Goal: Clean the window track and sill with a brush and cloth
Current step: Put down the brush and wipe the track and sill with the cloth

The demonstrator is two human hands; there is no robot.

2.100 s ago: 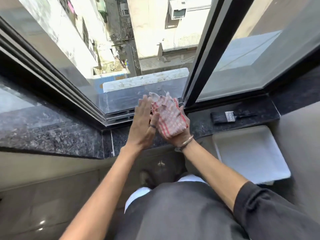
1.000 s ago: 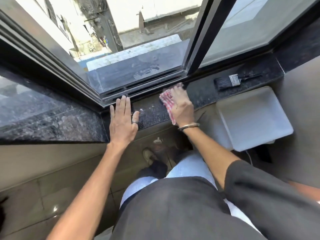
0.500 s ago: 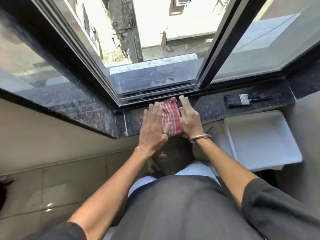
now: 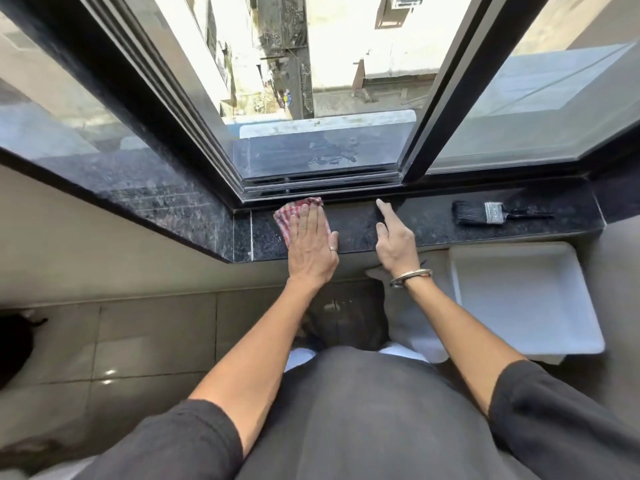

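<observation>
A red and white checked cloth (image 4: 290, 214) lies on the dark granite sill (image 4: 356, 230), close to the window track (image 4: 322, 188). My left hand (image 4: 313, 247) presses flat on the cloth and covers most of it. To its right, my right hand (image 4: 394, 239) hovers over the sill with fingers apart and holds nothing. A black paint brush (image 4: 485, 212) with a metal band lies on the sill further right, away from both hands.
The sliding window is open in the middle, with a dark frame post (image 4: 446, 84) to the right of the opening. A white tray-like lid (image 4: 523, 299) sits below the sill at right. Grey floor tiles (image 4: 114, 341) are at lower left.
The cloth passed from under my right hand to under my left, which has slid it left along the sill. My right hand has lifted off and moved right.
</observation>
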